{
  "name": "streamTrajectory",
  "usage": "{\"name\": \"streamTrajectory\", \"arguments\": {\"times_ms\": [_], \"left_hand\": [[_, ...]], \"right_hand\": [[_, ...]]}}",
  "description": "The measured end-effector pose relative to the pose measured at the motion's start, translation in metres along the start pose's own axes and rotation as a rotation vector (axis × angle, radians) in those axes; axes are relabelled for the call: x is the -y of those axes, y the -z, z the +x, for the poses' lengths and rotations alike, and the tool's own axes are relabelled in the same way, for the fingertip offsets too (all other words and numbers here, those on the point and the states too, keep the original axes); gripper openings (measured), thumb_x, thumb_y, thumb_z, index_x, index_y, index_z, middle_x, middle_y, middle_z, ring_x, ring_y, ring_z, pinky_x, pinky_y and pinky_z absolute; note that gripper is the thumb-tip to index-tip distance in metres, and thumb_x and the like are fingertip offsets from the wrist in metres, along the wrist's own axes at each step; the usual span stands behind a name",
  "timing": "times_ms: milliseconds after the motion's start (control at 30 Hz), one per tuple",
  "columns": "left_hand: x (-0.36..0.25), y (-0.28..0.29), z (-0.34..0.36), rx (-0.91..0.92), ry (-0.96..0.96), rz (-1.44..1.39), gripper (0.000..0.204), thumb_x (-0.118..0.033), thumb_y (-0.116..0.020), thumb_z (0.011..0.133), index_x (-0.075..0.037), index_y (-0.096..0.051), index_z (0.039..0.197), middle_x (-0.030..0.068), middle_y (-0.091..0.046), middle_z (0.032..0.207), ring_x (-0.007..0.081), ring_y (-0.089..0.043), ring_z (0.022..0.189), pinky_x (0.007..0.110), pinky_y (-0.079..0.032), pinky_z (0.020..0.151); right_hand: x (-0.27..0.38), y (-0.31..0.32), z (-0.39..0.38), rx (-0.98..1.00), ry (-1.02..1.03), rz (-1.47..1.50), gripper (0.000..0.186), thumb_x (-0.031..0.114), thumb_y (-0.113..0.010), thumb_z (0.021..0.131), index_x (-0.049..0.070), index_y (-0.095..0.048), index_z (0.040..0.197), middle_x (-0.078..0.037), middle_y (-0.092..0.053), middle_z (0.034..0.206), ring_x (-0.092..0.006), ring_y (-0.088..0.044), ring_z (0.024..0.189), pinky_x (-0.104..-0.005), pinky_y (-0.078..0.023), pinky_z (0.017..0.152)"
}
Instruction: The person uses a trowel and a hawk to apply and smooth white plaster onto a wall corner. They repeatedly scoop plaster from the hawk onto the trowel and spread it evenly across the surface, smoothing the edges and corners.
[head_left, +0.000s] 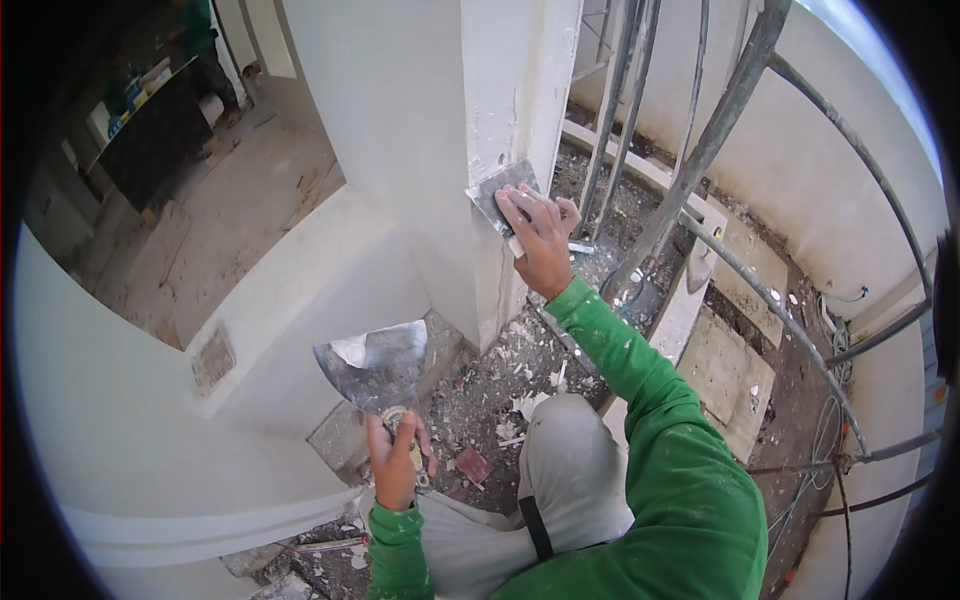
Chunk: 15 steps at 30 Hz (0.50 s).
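My right hand (540,235) presses a small metal putty knife (497,190) flat against the edge of a white plastered column (505,90). My left hand (395,460) grips the handle of a wide metal trowel blade (375,365) held level, with a dab of white plaster (350,350) on its left part. Both sleeves are green. My knee in grey trousers (565,450) shows between the arms.
Metal scaffold tubes (720,130) slant across the right side. The floor (500,390) below is littered with plaster scraps and rubble. Flat boards (725,370) lie to the right. White walls (130,400) curve on the left, with an opening onto a lower room (200,200).
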<state>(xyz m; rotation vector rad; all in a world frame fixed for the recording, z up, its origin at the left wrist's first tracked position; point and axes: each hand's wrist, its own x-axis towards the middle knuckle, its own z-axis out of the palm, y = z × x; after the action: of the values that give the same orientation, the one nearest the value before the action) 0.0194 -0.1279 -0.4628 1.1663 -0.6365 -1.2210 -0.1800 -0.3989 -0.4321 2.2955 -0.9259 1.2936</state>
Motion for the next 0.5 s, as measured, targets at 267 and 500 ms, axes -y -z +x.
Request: {"name": "streamTrajectory", "arguments": {"times_ms": [267,500], "left_hand": [[-0.001,-0.007,-0.003,-0.015,-0.045,-0.009,0.016,-0.015,-0.05,0.098,-0.006,-0.04,0.107,0.0066,-0.05,0.08,0.0127,-0.05,0.052,0.026,-0.042,0.035],[-0.002,-0.004,-0.007,-0.036,-0.042,0.011,0.018,-0.016,-0.052,0.098,-0.006,-0.041,0.106,0.0063,-0.05,0.081,0.0118,-0.051,0.057,0.025,-0.043,0.036]], "right_hand": [[-0.019,0.08,0.135,-0.369,0.118,-0.103,0.06,-0.008,-0.053,0.076,0.013,-0.056,0.132,-0.002,-0.058,0.125,-0.0189,-0.051,0.114,-0.0373,-0.026,0.095],[-0.01,0.069,0.175,-0.311,0.177,-0.093,0.064,-0.008,-0.052,0.073,0.014,-0.056,0.133,-0.003,-0.058,0.122,-0.0185,-0.052,0.116,-0.0372,-0.026,0.096]]}}
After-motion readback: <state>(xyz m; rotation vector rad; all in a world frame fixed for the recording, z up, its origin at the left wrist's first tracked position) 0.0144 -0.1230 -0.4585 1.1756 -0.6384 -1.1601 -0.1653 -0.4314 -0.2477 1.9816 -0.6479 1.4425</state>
